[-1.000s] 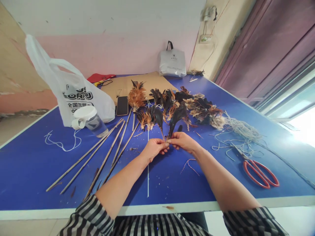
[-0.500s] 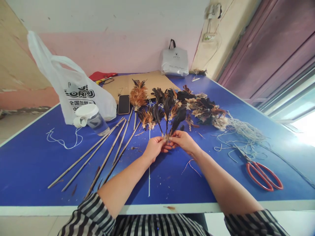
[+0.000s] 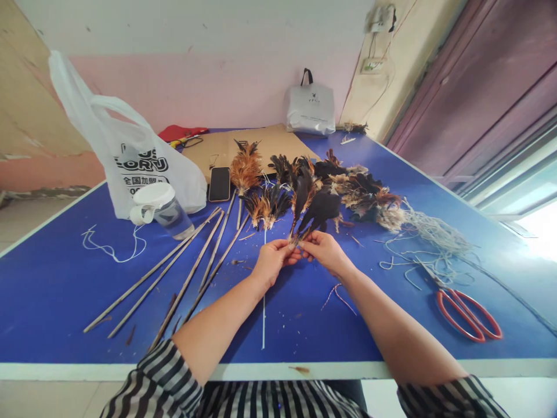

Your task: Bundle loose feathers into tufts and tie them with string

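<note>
Both hands meet over the middle of the blue table (image 3: 304,325), pinching dark feathers (image 3: 319,212) by their quill ends. My left hand (image 3: 275,258) has thumb and fingers closed on the bases of the left part of the bunch. With thumb and forefinger, my right hand (image 3: 324,251) grips the quills that fan out to the right. The feather tips point away from me. Just beyond lie small brown and black feather bunches (image 3: 265,210), a tall orange-brown bunch (image 3: 246,168) and a mixed heap of feathers (image 3: 368,194).
Several thin sticks (image 3: 191,281) lie on the left, near a lidded plastic cup (image 3: 163,210), a white plastic bag (image 3: 143,157) and a phone (image 3: 219,184). Red-handled scissors (image 3: 467,313) and tangled string (image 3: 439,232) lie right. Cardboard (image 3: 217,148) and a silver bag (image 3: 310,110) are behind.
The held feathers have swung together: the upright ones on the left now lean right, bunched closer to the dark ones. Both hands stay nearly in place, still pinching.
</note>
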A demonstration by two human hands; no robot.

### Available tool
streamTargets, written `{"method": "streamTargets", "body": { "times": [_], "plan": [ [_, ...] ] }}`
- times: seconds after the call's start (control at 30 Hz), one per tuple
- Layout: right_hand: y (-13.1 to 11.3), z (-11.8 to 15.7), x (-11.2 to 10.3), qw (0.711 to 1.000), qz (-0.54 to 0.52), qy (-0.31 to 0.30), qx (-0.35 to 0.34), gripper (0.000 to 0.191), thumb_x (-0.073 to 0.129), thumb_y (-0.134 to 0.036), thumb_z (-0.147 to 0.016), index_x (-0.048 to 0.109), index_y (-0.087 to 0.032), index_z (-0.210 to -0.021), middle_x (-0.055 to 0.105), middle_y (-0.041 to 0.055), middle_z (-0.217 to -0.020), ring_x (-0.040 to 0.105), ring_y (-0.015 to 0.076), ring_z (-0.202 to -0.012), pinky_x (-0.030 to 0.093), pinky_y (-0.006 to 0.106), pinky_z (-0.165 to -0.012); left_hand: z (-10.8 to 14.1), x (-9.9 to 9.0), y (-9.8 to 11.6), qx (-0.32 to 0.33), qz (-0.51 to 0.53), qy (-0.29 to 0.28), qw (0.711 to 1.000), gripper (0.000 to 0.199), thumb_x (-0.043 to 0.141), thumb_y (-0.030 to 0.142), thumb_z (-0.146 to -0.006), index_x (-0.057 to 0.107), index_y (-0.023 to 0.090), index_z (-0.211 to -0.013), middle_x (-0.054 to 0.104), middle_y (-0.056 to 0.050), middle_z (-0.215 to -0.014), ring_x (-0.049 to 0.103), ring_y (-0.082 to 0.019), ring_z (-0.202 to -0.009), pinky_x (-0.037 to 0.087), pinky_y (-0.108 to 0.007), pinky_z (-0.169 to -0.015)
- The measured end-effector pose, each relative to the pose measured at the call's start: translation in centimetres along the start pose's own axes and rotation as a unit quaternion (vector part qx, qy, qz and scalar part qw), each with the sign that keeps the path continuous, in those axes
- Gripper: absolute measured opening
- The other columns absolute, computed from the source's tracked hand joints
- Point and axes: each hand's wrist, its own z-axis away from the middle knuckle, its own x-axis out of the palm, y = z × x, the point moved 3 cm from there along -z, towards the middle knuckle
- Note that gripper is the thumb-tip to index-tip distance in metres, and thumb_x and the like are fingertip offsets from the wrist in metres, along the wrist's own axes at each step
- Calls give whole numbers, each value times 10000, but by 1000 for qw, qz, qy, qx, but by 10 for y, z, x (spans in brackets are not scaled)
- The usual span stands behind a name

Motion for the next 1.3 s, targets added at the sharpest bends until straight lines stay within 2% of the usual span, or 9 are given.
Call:
{"method": "streamTargets", "body": {
  "times": [0.2,0.3,0.47,0.6,0.77,0.9,0.97,1.13,1.3],
  "plan": [
    [-8,5,4,998,-56,-21,-20,227,655,-296,-648,524,-161,-775,573,-18,-624,531,91,-535,436,209,-461,1,0,3,27,11,-19,999,183,708,248,-648,634,106,-737,627,-20,-636,556,-70,-530,447,-200,-539],
    [-11,5,5,996,-74,-28,-34,262,646,-358,-673,531,-158,-798,545,-31,-568,500,86,-493,422,218,-457,1,0,3,38,-4,-28,999,223,713,287,-635,647,109,-752,618,-17,-638,540,-72,-535,441,-212,-545],
    [-9,4,4,998,-37,14,-45,241,619,-366,-682,565,-156,-786,504,-44,-494,453,88,-441,379,225,-428,0,2,-2,90,-103,-40,990,248,628,353,-707,646,109,-750,586,-17,-634,523,-93,-529,448,-238,-529],
    [-9,5,6,999,-7,41,-33,186,608,-329,-659,547,-175,-745,532,-33,-532,474,97,-449,381,231,-428,1,4,-6,148,-197,-61,967,288,510,390,-792,619,128,-743,553,-9,-644,498,-93,-520,440,-230,-516],
    [-12,8,7,997,16,56,-59,142,575,-287,-672,536,-185,-763,548,-27,-569,488,97,-453,395,228,-429,5,6,-5,199,-299,-74,930,294,404,366,-856,568,159,-727,538,-10,-663,501,-102,-528,424,-231,-545],
    [-9,7,7,998,17,49,-47,170,581,-282,-671,519,-186,-797,526,-39,-550,490,99,-435,393,221,-392,10,6,0,248,-363,-76,895,259,388,312,-871,550,165,-734,530,-14,-678,504,-105,-555,420,-237,-598],
    [-7,5,6,999,5,23,-35,210,601,-292,-668,523,-177,-825,511,-48,-517,478,98,-420,386,219,-385,10,5,1,260,-377,-76,886,245,392,287,-869,542,160,-722,519,-14,-668,497,-105,-562,417,-238,-607],
    [-7,3,2,997,-36,-55,-33,315,646,-324,-669,584,-138,-916,523,-51,-505,413,67,-399,325,204,-388,7,5,-3,239,-366,-112,892,217,398,269,-863,531,146,-743,514,-13,-669,489,-95,-536,413,-235,-574],
    [-9,5,-1,997,-28,-65,-43,232,676,-324,-653,604,-133,-765,580,-17,-570,477,81,-474,358,216,-460,5,6,-6,174,-314,-153,920,248,423,331,-847,519,147,-711,494,5,-589,471,-93,-487,406,-230,-518]
  ]
}}
